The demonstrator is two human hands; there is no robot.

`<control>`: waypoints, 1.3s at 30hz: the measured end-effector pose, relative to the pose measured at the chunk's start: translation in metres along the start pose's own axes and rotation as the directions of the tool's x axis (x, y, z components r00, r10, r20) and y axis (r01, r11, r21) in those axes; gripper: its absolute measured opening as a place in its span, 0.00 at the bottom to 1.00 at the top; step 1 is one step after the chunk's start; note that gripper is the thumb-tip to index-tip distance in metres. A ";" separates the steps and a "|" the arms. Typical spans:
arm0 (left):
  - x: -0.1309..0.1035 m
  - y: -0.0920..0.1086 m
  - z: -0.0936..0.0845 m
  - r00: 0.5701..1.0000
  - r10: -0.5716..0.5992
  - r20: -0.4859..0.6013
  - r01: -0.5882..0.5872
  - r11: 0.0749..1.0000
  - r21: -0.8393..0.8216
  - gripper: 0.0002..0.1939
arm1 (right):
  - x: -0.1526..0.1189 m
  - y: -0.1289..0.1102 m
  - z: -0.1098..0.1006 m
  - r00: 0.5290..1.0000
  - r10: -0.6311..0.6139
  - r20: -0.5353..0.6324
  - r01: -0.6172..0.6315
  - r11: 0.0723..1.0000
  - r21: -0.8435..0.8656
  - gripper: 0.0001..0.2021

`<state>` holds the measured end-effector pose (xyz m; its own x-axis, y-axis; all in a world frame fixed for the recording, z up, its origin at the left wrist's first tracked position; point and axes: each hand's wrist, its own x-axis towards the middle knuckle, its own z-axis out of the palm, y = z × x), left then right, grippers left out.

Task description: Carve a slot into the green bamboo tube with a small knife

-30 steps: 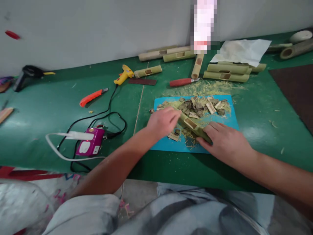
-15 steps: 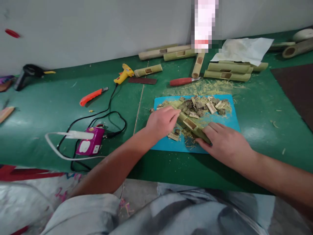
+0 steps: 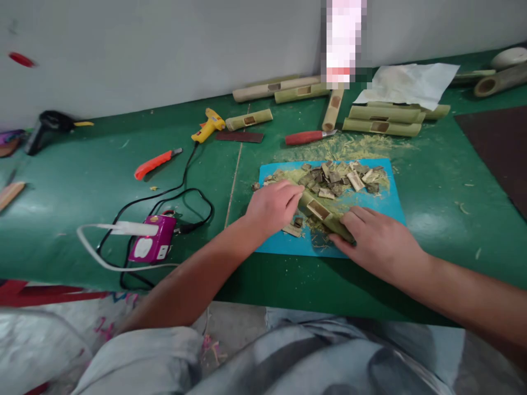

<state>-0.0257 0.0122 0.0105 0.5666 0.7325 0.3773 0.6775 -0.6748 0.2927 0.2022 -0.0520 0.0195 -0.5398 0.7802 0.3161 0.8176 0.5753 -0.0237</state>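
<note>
A green bamboo tube [image 3: 328, 217] with a rectangular opening cut in its upper side lies slanted over a blue mat [image 3: 387, 206]. My left hand [image 3: 276, 205] is closed round its upper left end. Around the lower right end, the fingers of my right hand [image 3: 373, 236] are closed. Dark and pale bamboo chips [image 3: 334, 181] are heaped on the mat just beyond the tube, with greenish shavings scattered among them. A few more chips [image 3: 291, 230] lie below my left hand.
Behind the mat lie a red-handled knife [image 3: 303, 137] and cut bamboo tubes [image 3: 382, 127]. To the left are a yellow glue gun [image 3: 208, 126], an orange cutter [image 3: 153, 165] and a purple power block [image 3: 153, 238] with cables. White paper [image 3: 407, 85] covers tubes at back right.
The tube has rolled slightly in my hands, and its opening shows a little differently. Both hands have barely moved.
</note>
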 end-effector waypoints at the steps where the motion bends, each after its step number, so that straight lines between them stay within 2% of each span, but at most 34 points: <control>1: 0.000 0.001 0.000 1.000 0.002 0.015 -0.002 1.000 0.002 0.12 | 0.000 0.000 0.000 1.000 0.001 0.001 -0.001 1.000 0.001 0.10; 4: -0.001 0.003 -0.001 0.999 0.019 0.051 -0.018 1.000 -0.020 0.13 | 0.000 0.000 0.001 1.000 -0.001 0.005 0.001 1.000 0.011 0.11; 8: -0.001 0.002 -0.002 1.000 -0.012 -0.013 0.012 1.000 -0.016 0.13 | 0.000 0.000 0.001 1.000 0.012 0.010 -0.013 0.999 0.029 0.11; 11: -0.002 -0.002 -0.002 0.999 0.017 0.032 -0.016 0.999 -0.044 0.13 | 0.000 0.000 0.000 0.999 0.027 0.045 -0.028 0.999 0.038 0.10; 15: -0.003 -0.007 -0.002 0.997 -0.072 -0.033 0.072 0.997 0.013 0.13 | 0.000 0.001 0.000 0.997 0.051 0.051 -0.052 0.998 0.038 0.10; 19: -0.006 -0.008 -0.003 1.000 -0.001 0.019 0.002 0.999 -0.048 0.13 | 0.000 0.001 0.000 0.999 0.034 0.036 -0.035 0.999 0.036 0.10; 23: -0.007 -0.013 -0.003 0.994 -0.085 -0.075 0.087 0.996 0.019 0.12 | 0.000 0.000 0.000 0.997 0.060 0.054 -0.062 0.997 0.037 0.10; 27: -0.007 -0.015 -0.003 1.000 -0.006 -0.015 0.005 0.999 -0.047 0.13 | -0.001 0.001 0.001 0.997 0.057 0.055 -0.060 0.997 0.038 0.09; 31: -0.006 -0.017 -0.003 0.994 -0.075 -0.080 0.075 0.997 0.001 0.13 | -0.001 0.001 0.001 0.995 0.072 0.070 -0.074 0.997 0.033 0.10; 35: -0.007 -0.015 -0.002 1.000 -0.018 0.004 0.019 0.998 -0.054 0.13 | 0.000 0.001 0.001 0.995 0.068 0.079 -0.072 0.996 0.050 0.09; 39: -0.006 -0.015 -0.001 0.998 -0.046 -0.053 0.046 0.999 0.006 0.13 | 0.000 0.001 0.000 0.993 0.082 0.086 -0.088 0.994 0.065 0.09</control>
<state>-0.0397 0.0178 0.0050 0.5095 0.7568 0.4095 0.7056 -0.6398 0.3046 0.2025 -0.0510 0.0193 -0.4860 0.8431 0.2302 0.8471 0.5192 -0.1133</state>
